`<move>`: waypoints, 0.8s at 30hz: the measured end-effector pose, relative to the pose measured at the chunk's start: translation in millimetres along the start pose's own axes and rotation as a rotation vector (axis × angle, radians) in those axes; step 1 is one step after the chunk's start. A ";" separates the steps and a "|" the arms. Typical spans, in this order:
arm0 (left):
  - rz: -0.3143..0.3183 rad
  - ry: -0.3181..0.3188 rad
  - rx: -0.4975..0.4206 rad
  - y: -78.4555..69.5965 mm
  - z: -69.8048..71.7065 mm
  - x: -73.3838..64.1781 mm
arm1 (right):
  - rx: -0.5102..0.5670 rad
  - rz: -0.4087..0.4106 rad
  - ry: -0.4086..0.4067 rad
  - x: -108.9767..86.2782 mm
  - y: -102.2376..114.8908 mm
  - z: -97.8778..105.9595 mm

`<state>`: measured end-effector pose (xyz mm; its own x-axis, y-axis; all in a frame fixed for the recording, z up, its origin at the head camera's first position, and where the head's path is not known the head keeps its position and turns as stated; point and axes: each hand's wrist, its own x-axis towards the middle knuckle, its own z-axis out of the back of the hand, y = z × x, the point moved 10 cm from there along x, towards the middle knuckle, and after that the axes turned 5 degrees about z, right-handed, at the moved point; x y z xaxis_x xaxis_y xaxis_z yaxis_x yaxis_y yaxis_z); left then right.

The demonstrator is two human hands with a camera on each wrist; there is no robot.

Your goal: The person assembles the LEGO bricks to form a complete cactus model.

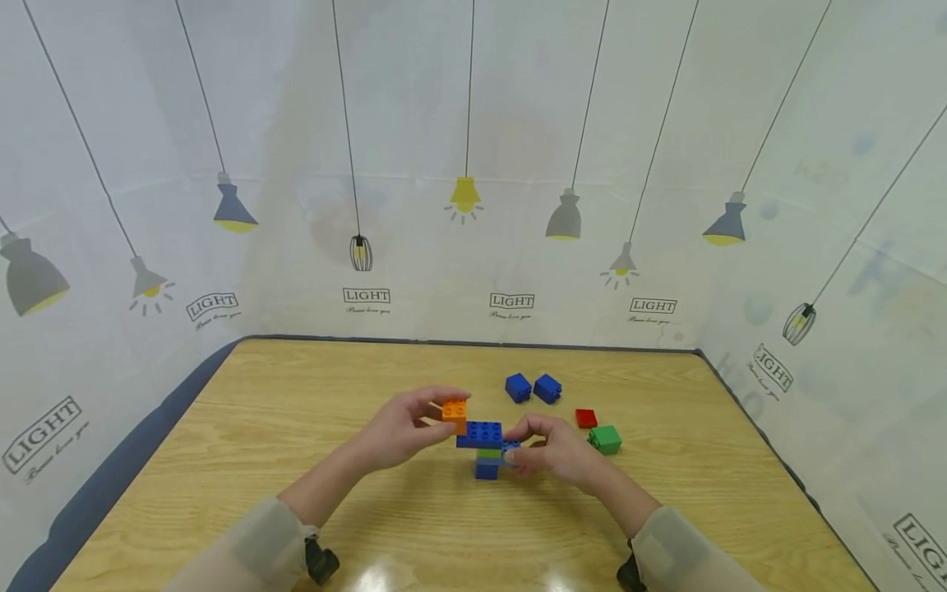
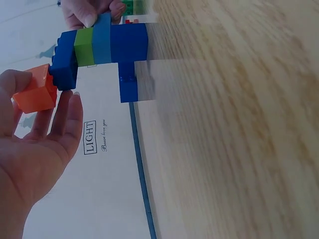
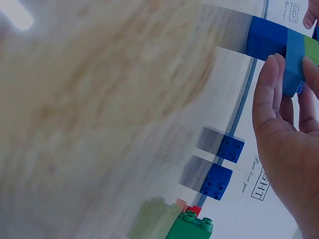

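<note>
The left hand (image 1: 403, 429) is pinching an orange block (image 1: 455, 413) at the upper left of a block stack (image 1: 487, 453) that is standing on the tabletop (image 1: 311, 395). The right hand (image 1: 558, 454) is gripping the stack's lighter blue block (image 3: 294, 62).

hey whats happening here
Someone is handling a stack of toy bricks on a table. The left hand pinches an orange brick at its top; the right hand grips the light blue brick under the lime one. Two dark blue bricks, a red piece and a green brick lie apart.
</note>
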<state>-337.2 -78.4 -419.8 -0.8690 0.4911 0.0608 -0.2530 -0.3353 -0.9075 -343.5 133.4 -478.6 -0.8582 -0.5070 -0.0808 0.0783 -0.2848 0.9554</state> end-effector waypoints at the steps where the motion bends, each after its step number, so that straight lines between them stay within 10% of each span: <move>1: -0.003 0.000 0.001 -0.2 -0.4 -0.5 | -0.001 -0.001 0.000 0.1 0.1 0.0; 24: 0.092 -0.044 -0.329 13.7 -12.9 1.8 | -0.005 0.004 -0.008 0.0 0.8 0.2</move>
<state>-336.8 -71.8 -437.5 -0.9013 0.4330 -0.0161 -0.0284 -0.0961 -0.9950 -343.6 133.3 -477.8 -0.8616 -0.5020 -0.0745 0.0847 -0.2870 0.9542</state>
